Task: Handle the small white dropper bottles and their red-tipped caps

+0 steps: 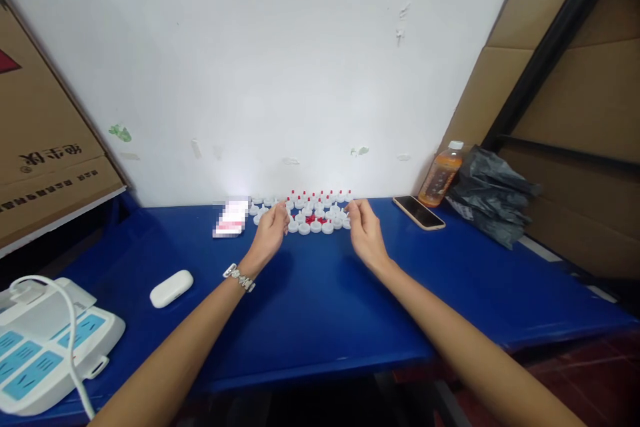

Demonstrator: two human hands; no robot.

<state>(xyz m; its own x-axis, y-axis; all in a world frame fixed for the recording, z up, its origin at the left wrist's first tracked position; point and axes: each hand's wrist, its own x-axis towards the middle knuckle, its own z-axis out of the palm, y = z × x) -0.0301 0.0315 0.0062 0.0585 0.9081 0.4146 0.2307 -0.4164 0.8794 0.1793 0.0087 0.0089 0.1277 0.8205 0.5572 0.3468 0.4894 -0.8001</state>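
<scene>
Several small white caps with red tips [316, 211] stand in rows on the blue table [320, 307] against the white wall. My left hand [271, 230], with a bracelet on its wrist, reaches the left end of the rows, fingers curled at the caps there. My right hand [364, 230] is at the right end, fingertips touching the caps. Whether either hand pinches a cap is too small to tell.
A smartphone [419, 212], an orange drink bottle [440, 175] and a black plastic bag [493, 195] lie at the right. A small blurred card [231, 218], a white earbud case [171, 288] and a power strip [45, 347] lie left. Cardboard boxes flank both sides.
</scene>
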